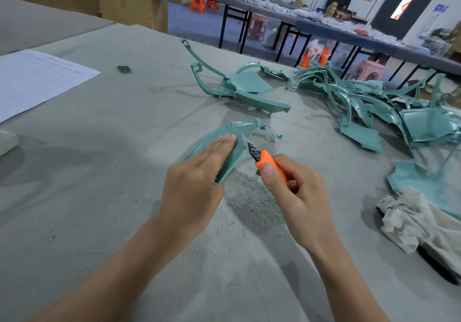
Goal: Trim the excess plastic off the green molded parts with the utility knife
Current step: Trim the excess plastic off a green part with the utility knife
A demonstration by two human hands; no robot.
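A curved green molded part point(235, 132) lies in the middle of the grey cloth-covered table point(99, 172). My left hand point(199, 177) holds it, straight fingers pressed flat on top, thumb hidden beneath. My right hand point(291, 194) grips an orange utility knife point(268, 163). Its dark blade touches the part's right edge beside my left fingertips. A thin flap of pale plastic stands up at the blade tip.
A pair of green parts point(239, 89) lies beyond the hands, and a tangled heap of several more point(374, 104) spreads at the right. A crumpled white cloth point(419, 221) covers a dark tool near the right edge. A printed sheet point(32, 79) sits far left. Shavings litter the cloth under my hands.
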